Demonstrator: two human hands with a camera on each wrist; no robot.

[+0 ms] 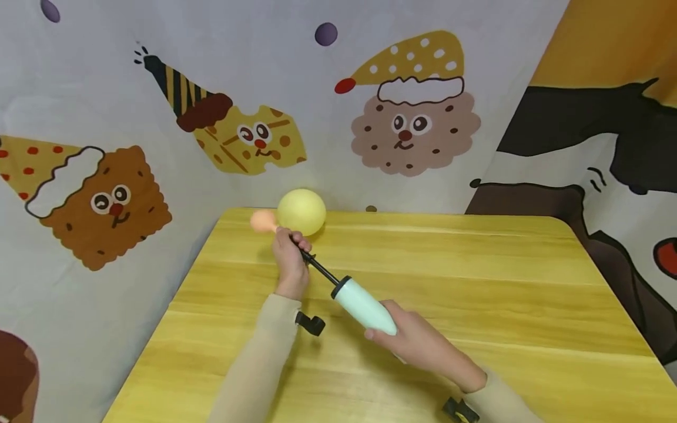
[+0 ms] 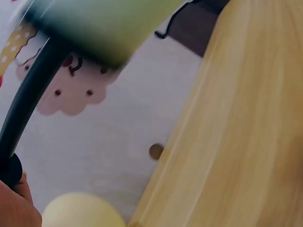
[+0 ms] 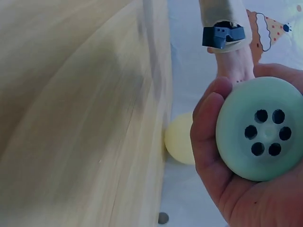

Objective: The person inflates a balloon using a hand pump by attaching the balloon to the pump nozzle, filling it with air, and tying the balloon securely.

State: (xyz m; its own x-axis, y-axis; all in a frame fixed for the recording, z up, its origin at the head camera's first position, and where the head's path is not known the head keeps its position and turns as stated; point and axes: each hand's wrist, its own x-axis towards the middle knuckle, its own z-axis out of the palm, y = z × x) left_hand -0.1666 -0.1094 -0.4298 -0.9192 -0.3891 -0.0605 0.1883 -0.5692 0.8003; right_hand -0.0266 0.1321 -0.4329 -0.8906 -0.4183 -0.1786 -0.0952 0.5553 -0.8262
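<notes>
A mint-green balloon pump [image 1: 365, 305] with a black rod slants over the table, its black end pointing away to the left. My right hand [image 1: 423, 341] grips the pump's green body. In the right wrist view, my fingers wrap around the pump's round, holed end [image 3: 236, 142]. At the far end, my left hand [image 1: 291, 258] pinches the pump's black tip together with the neck of a small orange balloon [image 1: 262, 221]. The orange balloon is slightly inflated and sticks out left of the fingers; its neck is mostly hidden by them.
A round, inflated yellow balloon [image 1: 302, 210] rests at the table's back edge, just beyond my left hand. The wooden table [image 1: 476, 282] ends against a cloth backdrop [image 1: 328, 153] printed with cartoon figures. A black strap mount [image 1: 311, 323] sits on my left wrist.
</notes>
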